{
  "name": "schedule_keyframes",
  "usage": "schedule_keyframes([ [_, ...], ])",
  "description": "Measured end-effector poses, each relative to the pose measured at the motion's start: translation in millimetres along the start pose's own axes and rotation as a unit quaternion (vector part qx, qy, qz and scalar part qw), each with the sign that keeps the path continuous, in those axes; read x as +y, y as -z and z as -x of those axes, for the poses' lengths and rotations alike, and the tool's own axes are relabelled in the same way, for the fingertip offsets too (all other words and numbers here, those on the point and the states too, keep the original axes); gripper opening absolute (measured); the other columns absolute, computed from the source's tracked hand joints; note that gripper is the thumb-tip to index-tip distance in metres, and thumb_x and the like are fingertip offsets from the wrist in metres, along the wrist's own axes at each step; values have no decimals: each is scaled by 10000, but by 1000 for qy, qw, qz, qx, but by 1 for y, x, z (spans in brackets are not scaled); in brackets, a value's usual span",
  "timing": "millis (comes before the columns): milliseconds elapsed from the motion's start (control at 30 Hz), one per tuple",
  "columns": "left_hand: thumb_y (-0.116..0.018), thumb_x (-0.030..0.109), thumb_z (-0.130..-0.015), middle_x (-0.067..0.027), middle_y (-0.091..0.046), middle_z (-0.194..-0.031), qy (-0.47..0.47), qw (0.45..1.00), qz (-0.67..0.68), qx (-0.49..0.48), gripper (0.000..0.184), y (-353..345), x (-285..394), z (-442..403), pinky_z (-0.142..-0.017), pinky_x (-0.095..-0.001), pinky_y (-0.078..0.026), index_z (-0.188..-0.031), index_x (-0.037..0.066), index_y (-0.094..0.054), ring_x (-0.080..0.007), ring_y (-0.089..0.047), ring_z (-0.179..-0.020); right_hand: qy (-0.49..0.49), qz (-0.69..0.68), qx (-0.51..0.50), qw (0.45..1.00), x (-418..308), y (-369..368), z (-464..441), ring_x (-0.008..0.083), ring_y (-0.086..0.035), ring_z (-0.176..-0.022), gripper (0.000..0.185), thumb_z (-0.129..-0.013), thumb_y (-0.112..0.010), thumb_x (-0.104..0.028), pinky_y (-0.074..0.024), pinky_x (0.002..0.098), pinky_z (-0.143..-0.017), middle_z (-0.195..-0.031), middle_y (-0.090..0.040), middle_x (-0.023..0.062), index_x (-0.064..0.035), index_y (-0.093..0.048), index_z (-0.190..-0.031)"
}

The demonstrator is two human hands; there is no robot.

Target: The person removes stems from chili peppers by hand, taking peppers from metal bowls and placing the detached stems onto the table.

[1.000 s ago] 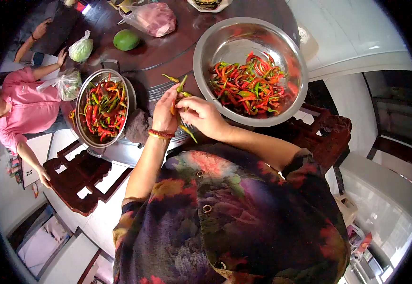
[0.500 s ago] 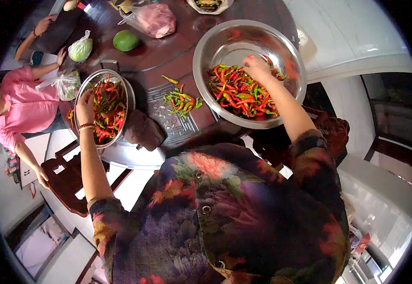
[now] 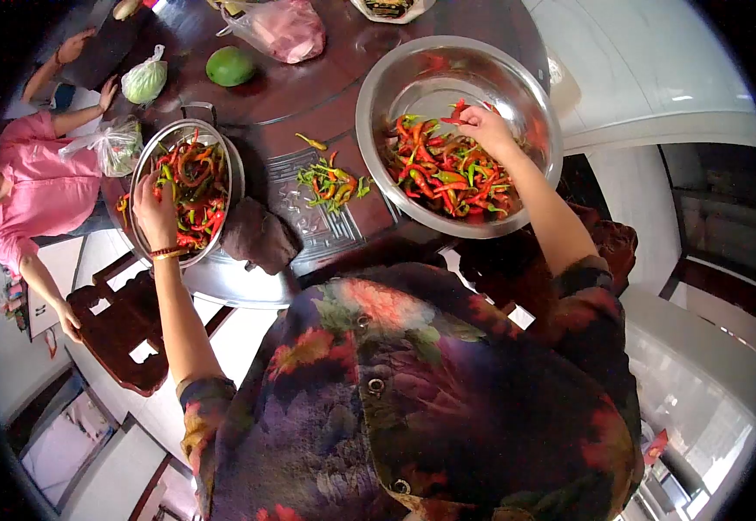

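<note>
My left hand [image 3: 154, 211] reaches into the smaller metal pot [image 3: 241, 178], its curved fingers among red and green chili peppers [image 3: 194, 165]. What those fingers grip is hidden. Over the large metal bowl [image 3: 547, 113] at the right, my right hand [image 3: 487, 128] pinches a red chili pepper [image 3: 460, 113] above the heap of chilies [image 3: 439, 169]. Between the two vessels, a small pile of green stems and chili bits [image 3: 333, 184] lies on the grooved tray area [image 3: 308, 230], with one yellow-green chili [image 3: 310, 141] just behind it.
A dark cloth [image 3: 258, 236] lies beside the pot. Farther back are a green fruit [image 3: 230, 66], bagged meat [image 3: 287, 30], a wrapped cabbage [image 3: 144, 80] and a bag of vegetables [image 3: 119, 148]. A person in pink [image 3: 44, 187] is at the left, one hand on a wooden chair [image 3: 122, 334].
My hands have parted from the middle, the left into the pot and the right over the bowl. The right has since lifted slightly with a red chili in its fingers.
</note>
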State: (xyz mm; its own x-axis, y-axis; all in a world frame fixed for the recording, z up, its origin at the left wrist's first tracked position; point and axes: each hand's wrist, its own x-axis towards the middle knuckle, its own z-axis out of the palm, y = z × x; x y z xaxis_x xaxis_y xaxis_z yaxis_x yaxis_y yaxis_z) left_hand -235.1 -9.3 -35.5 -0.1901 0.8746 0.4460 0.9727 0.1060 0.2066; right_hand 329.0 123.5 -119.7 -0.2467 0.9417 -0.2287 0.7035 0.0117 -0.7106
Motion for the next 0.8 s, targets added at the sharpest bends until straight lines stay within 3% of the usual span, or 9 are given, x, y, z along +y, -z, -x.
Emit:
schedule_keyframes([
  [67,-596,174,-787,-148,-554,-1078,-5,999,33,-5,271,0,13,-1,-854,-381,-408,-1024,42,-589,-300,-517,-1002,-38,-172,-53,983,-14,14,16,108,-540,-770,176,-747,-631,-159,-407,244,-697,-809,-590,-11,-54,-575,-877],
  [100,-593,175,-795,-153,-536,-1105,9,996,79,-26,272,-2,17,-2,-868,-381,-399,-1034,47,-587,-301,-503,-1025,-50,-155,-86,983,-16,20,22,75,-517,-756,161,-757,-619,-144,-397,228,-680,-802,-565,-36,-50,-576,-881],
  [200,-575,166,-813,-147,-533,-1103,-12,994,105,-30,252,-3,48,-6,-896,-369,-380,-1035,48,-586,-293,-492,-1043,-126,-177,-148,965,-40,42,49,90,-521,-763,213,-724,-631,-168,-396,218,-659,-804,-579,8,-48,-594,-896],
  [333,-581,136,-806,-150,-530,-1106,-19,984,161,-69,247,-2,89,-5,-916,-368,-365,-1034,42,-583,-302,-474,-1070,-182,-360,-144,904,-47,54,80,49,-454,-671,188,-747,-615,-139,-352,202,-598,-805,-561,-23,-73,-573,-918],
  [467,-580,116,-799,-131,-549,-1090,-43,963,241,-115,225,-4,143,1,-897,-343,-382,-1009,33,-579,-278,-494,-1051,-170,-473,-110,858,-57,64,108,66,-488,-707,220,-799,-598,-145,-388,202,-640,-856,-566,-6,-52,-544,-991],
  [633,-599,107,-780,-132,-553,-1063,-93,925,322,-178,215,-17,207,15,-883,-345,-399,-987,50,-584,-283,-511,-1028,-140,-552,-55,820,-54,64,120,185,-575,-849,232,-845,-550,-124,-465,297,-750,-959,-570,82,-3,-515,-1040],
  [700,-598,93,-775,-137,-556,-1053,-119,911,342,-197,201,-13,230,18,-864,-342,-411,-970,44,-590,-286,-519,-1009,-146,-549,-41,822,-58,66,124,202,-581,-866,194,-852,-536,-118,-462,300,-755,-955,-571,82,-13,-518,-1014],
  [733,-591,86,-782,-128,-565,-1019,-139,902,355,-205,190,-13,238,19,-823,-331,-433,-967,42,-591,-265,-550,-939,-148,-548,-35,822,-62,66,126,210,-584,-875,175,-855,-529,-115,-460,301,-758,-953,-572,81,-19,-520,-1001],
  [800,-579,78,-797,-117,-570,-982,-85,865,411,-275,177,-15,249,25,-766,-307,-455,-968,33,-589,-224,-576,-850,-132,-549,-31,825,-68,65,127,182,-585,-796,179,-852,-543,-135,-467,276,-704,-908,-580,72,-18,-530,-987],
])
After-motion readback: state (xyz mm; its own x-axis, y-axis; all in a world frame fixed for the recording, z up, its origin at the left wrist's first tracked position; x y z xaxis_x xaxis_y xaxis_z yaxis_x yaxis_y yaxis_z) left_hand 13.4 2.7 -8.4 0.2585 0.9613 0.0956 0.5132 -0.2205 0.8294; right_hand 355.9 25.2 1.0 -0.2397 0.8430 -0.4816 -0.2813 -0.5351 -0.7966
